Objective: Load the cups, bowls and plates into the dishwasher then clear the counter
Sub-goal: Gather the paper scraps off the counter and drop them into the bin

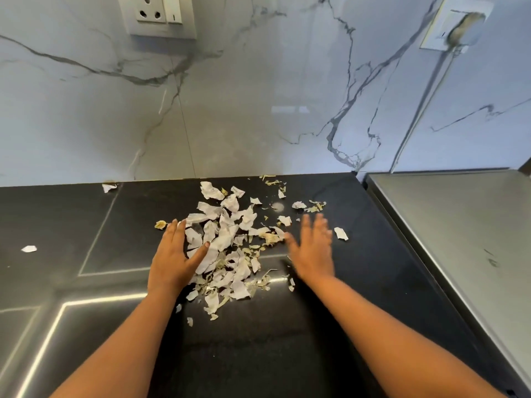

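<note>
A heap of torn white paper scraps mixed with pale vegetable peelings (pixel 230 242) lies on the black counter (pixel 258 340). My left hand (pixel 175 257) lies flat with straight fingers at the heap's left edge, its thumb touching the scraps. At the heap's right edge is my right hand (pixel 313 248), spread flat with straight fingers and blurred by motion. Neither hand holds anything. No cups, bowls or plates are in view.
Stray scraps lie apart: one at far left (pixel 28 249), one by the wall (pixel 109 187), one right of my right hand (pixel 341 233). A steel surface (pixel 459 225) adjoins the counter on the right. The marble wall carries sockets (pixel 156 15).
</note>
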